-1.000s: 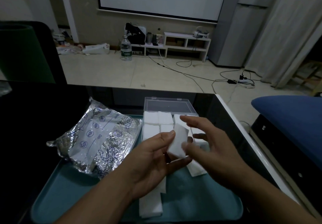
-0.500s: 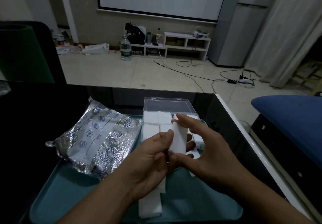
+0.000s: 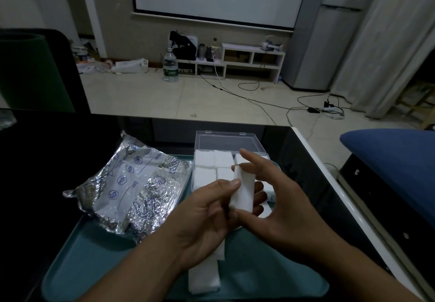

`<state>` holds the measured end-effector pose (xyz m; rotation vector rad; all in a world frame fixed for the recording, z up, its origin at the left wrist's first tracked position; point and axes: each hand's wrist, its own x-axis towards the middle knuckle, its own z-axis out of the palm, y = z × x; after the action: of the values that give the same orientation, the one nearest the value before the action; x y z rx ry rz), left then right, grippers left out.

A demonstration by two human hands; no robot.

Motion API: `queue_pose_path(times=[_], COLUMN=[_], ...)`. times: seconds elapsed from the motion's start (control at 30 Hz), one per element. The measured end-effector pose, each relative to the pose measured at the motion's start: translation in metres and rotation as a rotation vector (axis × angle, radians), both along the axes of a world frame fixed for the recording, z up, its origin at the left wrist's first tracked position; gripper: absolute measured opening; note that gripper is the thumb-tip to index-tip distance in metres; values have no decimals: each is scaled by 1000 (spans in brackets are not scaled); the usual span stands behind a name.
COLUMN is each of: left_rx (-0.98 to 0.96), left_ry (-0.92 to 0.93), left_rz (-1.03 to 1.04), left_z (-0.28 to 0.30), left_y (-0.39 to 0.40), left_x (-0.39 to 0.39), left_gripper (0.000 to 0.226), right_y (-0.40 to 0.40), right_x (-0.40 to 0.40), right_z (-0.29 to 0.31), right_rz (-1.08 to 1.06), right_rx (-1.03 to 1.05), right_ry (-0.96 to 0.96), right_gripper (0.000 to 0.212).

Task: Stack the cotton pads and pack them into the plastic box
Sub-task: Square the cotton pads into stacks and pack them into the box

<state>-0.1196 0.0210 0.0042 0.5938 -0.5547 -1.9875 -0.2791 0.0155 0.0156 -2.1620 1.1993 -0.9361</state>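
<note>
Foil packet (image 3: 131,191): crumpled, lying left of the plastic box (image 3: 229,146) on the teal tray (image 3: 94,261), on the desk (image 3: 47,148). Loose cotton pads (image 3: 204,278): flat on tray, nearer than the box, partly under the wrists. Left hand (image 3: 204,221): grip closed on a small stack of cotton pads (image 3: 242,190), thumb pressing its left face, stack held upright just in front of the box. Plastic box: lid open, rows of packed pads (image 3: 213,165) inside. Right hand (image 3: 277,205): thumb under stack, fingers extended alongside; pinch not confirmed.
</note>
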Motion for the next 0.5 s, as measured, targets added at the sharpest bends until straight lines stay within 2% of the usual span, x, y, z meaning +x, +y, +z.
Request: queue_pose_path(times=[0.07,0.13,0.23,0.3,0.4,0.5], left_rx=[-7,2,18,0,-5,-5], left_ry=[-18,-36,-37,-44,-47,-32], left_rz=[3,27,48,15,-14,-31], left_z=[1,1,1,0,-4,-5], left_y=[0,-1,-1,-1,-2,-1], left_x=[0,1,1,1,0,-1], left_gripper=[45,52,59,59,70,66], right_y=[1,0,-9,-12,-11,-11], right_x=[-1,-2,-8,-10,-9,-7], right_z=[0,3,9,11,6,7], right_rz=[17,3,-103,-118,-84,-78], right_rx=[34,108,311,485,651,684], right_ry=[-5,-94,-356,-427,-466,-549], right_gripper=[92,81,43,21,23,33])
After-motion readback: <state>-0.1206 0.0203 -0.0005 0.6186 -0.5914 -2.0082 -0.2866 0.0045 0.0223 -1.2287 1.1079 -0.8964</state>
